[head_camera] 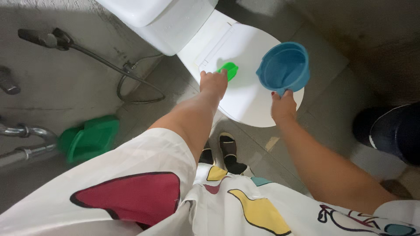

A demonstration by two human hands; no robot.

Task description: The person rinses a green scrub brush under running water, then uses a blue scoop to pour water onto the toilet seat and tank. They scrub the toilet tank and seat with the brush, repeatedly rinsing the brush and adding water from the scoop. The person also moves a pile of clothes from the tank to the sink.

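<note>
Scrubbing the closed white toilet lid (245,100) with a green scrubber (229,70) gripped under the left hand (213,82), right hand (283,106) clenched on the tilted blue dipper (283,66) just above, likely needing a rinse poured next

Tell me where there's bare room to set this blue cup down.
The closed toilet lid has a bare patch between the left hand on the green scrubber and the right hand holding the blue cup. The floor right of the toilet is bare. Left is crowded: hose, green holder.
</note>
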